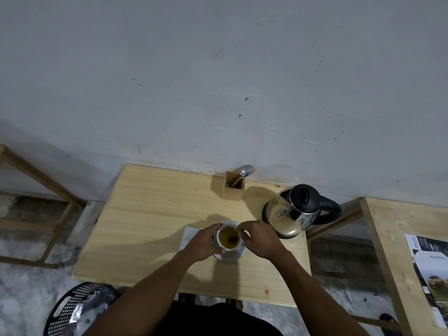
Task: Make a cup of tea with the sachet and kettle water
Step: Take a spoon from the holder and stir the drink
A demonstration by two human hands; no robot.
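A white cup stands on a white saucer near the middle of the wooden table. It holds yellowish tea, with a dark tea bag sunk in it. My left hand wraps the cup's left side. My right hand is at the cup's right rim, its fingertips pinched together over the tea; the string between them is too thin to see. A steel kettle with a black lid and handle stands to the right of the cup.
A wooden holder with a spoon and a fork stands at the table's back edge by the wall. A white paper lies under the saucer. A black mesh bin is on the floor at lower left. Another table with printed sheets stands at right.
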